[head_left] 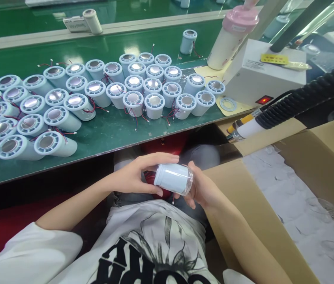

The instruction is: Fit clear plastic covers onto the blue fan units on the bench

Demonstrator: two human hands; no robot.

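Over my lap a light blue cylinder (171, 178) lies nearly on its side, inside a clear plastic cover (190, 182). My left hand (143, 173) holds its left end, the fingers along the top edge and the thumb underneath. Curled round the right end, my right hand (201, 187) grips the clear cover. A small wire plug hangs below the cylinder. On the green bench in front stand many similar light blue cylinders (154, 103) with ribbed rims, silvery round centres and red and black wires.
To the right, a cardboard box (238, 197) holds clear plastic covers (327, 209) and white sheeting. A white device (264, 75) with a lit red switch, a pink-lidded bottle (232, 35) and a black corrugated hose (309, 94) are at the bench's right. The bench edge (119, 148) runs before me.
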